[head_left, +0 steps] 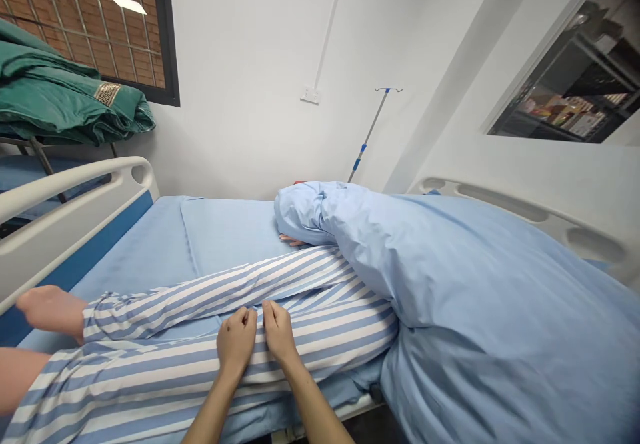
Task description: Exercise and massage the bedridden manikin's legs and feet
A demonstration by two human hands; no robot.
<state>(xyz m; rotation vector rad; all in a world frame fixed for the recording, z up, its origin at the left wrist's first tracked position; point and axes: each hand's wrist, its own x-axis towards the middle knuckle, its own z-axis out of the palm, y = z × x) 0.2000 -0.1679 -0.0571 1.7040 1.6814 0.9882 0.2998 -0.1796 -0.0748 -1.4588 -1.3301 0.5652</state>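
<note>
A: We're live at the bedside, and on the far left a green blanket (60, 91) sits folded on a rack (37, 157), with the near bed rail (60, 211) curving below it.

B: Just past that rail, a bare foot (50, 311) rests above the blue sheet (145, 251), coming out of striped trousers (200, 297). That foot belongs to the person lying down, not to the one working.

A: And there are the worker's own hands! The left hand (236, 341) and right hand (279, 331) sit side by side on those trousers, around the middle of the legs, just apart from each other.

B: What's the grip doing?

A: Both hands are curled down into the cloth, right where one leg lies over the other. Pinching or only pressing? I can't tell from here.

B: So the step in hand is contact at the legs, with nothing raised off the bed.

A: Right, and shifting those legs would call for a fuller hold than fingertips.

B: Further right, an IV pole (370, 134) stands behind a blue quilt (475, 284) that covers the upper body, and the far bed rail (545, 211) runs along its edge.
</note>
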